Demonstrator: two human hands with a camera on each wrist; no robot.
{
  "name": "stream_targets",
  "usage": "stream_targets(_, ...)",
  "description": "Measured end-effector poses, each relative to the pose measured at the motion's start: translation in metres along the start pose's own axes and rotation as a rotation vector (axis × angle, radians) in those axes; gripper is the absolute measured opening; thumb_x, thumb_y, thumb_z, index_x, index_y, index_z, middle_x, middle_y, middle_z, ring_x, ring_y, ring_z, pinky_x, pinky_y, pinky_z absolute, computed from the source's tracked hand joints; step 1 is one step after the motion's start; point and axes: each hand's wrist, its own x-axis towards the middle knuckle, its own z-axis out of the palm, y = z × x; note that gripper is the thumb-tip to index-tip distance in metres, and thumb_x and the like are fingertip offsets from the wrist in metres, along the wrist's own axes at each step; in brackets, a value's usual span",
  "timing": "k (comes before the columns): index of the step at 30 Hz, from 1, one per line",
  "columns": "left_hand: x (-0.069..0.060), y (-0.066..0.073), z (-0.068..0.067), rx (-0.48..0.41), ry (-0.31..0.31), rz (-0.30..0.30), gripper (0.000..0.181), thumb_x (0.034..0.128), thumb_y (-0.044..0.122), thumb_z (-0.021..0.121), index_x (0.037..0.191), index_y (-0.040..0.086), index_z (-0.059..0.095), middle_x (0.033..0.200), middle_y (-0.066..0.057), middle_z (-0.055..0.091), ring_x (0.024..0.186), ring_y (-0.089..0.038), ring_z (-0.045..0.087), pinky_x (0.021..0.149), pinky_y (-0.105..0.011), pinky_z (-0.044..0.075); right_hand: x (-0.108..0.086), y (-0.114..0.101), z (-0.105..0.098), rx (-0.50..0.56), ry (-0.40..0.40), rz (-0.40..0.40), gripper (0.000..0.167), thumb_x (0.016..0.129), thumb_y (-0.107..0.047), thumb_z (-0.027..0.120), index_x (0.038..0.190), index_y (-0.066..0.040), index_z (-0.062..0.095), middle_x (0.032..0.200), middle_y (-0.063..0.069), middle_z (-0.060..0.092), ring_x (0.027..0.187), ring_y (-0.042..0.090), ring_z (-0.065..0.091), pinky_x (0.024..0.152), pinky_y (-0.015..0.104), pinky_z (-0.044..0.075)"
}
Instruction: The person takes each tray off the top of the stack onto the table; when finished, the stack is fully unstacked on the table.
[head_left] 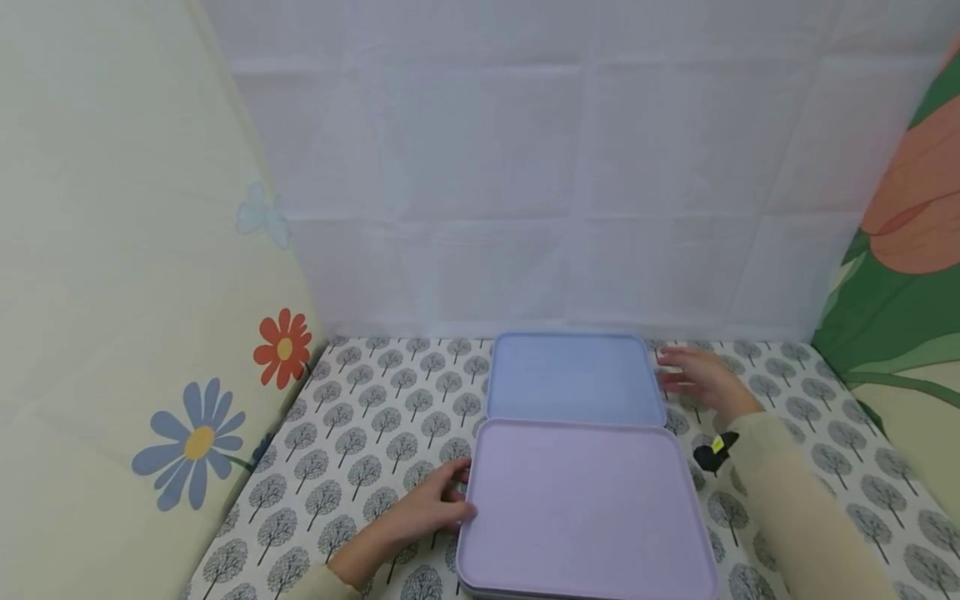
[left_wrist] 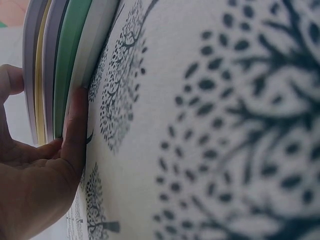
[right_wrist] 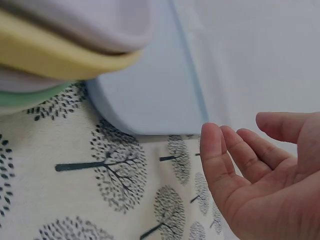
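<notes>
A stack of rounded rectangular trays stands at the front of the table, with a lilac tray (head_left: 585, 508) on top. Edge-on in the left wrist view, a yellow tray (left_wrist: 39, 75), another lilac one, a green tray (left_wrist: 70, 55) and a whitish tray (left_wrist: 92, 45) show beneath. My left hand (head_left: 431, 504) grips the stack's left side, its digits spread over the edges from top to bottom. Behind the stack a light blue tray (head_left: 573, 379) lies flat. Beside its right edge my right hand (head_left: 705, 379) hovers with extended, slightly bent fingers, holding nothing.
The tabletop wears a white cloth (head_left: 360, 433) printed with dark trees. A pale creased sheet (head_left: 525, 167) hangs along the back edge. Flower-patterned hangings (head_left: 112, 292) flank both sides. A black strap with a yellow mark (head_left: 717, 446) sits by my right wrist.
</notes>
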Motion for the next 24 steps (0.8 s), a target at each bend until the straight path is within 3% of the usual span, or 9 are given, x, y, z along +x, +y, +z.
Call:
stream_targets(10, 0.001, -0.001, 0.000, -0.010, 0.003, -0.004, 0.088, 0.0821, 0.013, 0.070, 0.155, -0.008, 0.024, 0.138, -0.021, 0.049, 0.101, -0.022, 0.059, 0.080, -0.038, 0.062, -0.021, -0.001, -0.012, -0.067, -0.042, -0.041, 0.059, 0.109, -0.023, 0.041, 0.157, 0.007, 0.022, 0.154, 0.031, 0.034, 0.134, 0.039, 0.049, 0.109, 0.045, 0.047)
stream_targets(15, 0.001, 0.000, 0.001, -0.001, 0.011, -0.010, 0.088, 0.0815, 0.013, 0.070, 0.155, -0.008, 0.025, 0.137, -0.021, 0.050, 0.101, -0.022, 0.060, 0.080, -0.038, 0.062, -0.030, 0.005, -0.015, -0.103, -0.041, -0.047, 0.057, 0.109, -0.021, 0.043, 0.156, 0.005, 0.026, 0.152, 0.033, 0.037, 0.129, 0.037, 0.055, 0.105, 0.043, 0.050)
stream_targets(24, 0.001, -0.001, 0.000, -0.008, 0.013, -0.012, 0.088, 0.0812, 0.013, 0.070, 0.155, -0.008, 0.025, 0.137, -0.020, 0.050, 0.101, -0.022, 0.059, 0.080, -0.038, 0.062, -0.058, 0.015, -0.011, -0.199, -0.073, -0.108, 0.060, 0.107, -0.020, 0.047, 0.153, 0.011, 0.025, 0.149, 0.035, 0.040, 0.128, 0.041, 0.055, 0.101, 0.042, 0.054)
